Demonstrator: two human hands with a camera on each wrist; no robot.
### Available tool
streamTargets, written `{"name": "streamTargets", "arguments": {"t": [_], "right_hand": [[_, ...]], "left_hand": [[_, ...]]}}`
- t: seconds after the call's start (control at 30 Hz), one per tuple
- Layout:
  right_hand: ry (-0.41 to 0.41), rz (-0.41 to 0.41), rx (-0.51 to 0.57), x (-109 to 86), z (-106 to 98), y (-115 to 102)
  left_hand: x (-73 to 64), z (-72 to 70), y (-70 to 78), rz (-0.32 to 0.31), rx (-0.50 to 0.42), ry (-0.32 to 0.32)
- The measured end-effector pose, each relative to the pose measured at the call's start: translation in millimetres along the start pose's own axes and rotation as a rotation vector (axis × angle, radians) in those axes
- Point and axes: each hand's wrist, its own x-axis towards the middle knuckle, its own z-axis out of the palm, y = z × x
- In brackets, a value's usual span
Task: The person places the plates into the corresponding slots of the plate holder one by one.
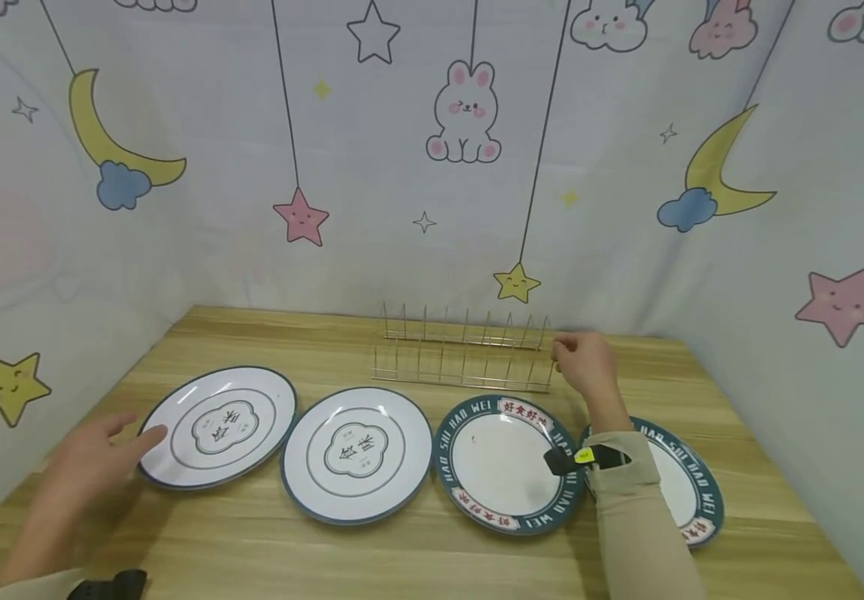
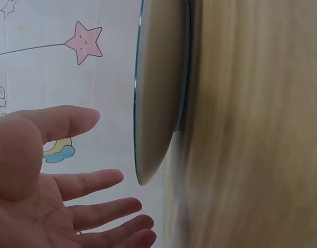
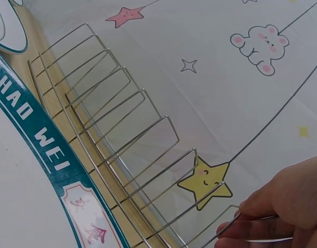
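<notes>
My right hand point(image 1: 587, 362) pinches the right-end wire of a metal wire dish rack point(image 1: 465, 385); in the right wrist view, thumb and fingers meet on the rack's last loop. My left hand point(image 1: 94, 458) is held beside the leftmost white plate point(image 1: 217, 427), its fingers spread. In the left wrist view that plate point(image 2: 158, 93) appears edge-on, and the fingers are apart from its rim. A second white plate point(image 1: 357, 457) lies to its right. Beyond it lie a green-rimmed plate point(image 1: 510, 462) and another green-rimmed plate point(image 1: 690, 483), the latter partly hidden by my right forearm.
The plates lie in a row on a wood-grain table point(image 1: 252, 550), in front of the rack. A white cloth backdrop point(image 1: 372, 167) printed with stars, moons and a rabbit rises behind the rack and along both sides.
</notes>
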Motion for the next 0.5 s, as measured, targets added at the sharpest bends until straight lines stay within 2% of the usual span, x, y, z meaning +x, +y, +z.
{"name": "streamTargets", "arguments": {"t": [0.27,0.33,0.43,0.5], "right_hand": [[0.002,-0.009,0.018,0.1,-1.0,0.9],[-0.001,-0.011,0.013,0.1,-0.6,1.2],[-0.001,-0.016,0.010,-0.3,-0.1,1.0],[0.002,-0.010,0.008,-0.3,0.2,0.7]], "left_hand": [[-0.5,-1.0,2.0,0.021,-0.033,-0.032],[0.3,-0.8,0.7,0.008,-0.044,-0.051],[2.9,0.6,-2.1,-0.049,-0.078,-0.077],[4.2,2.3,-3.7,-0.073,-0.084,-0.075]]}}
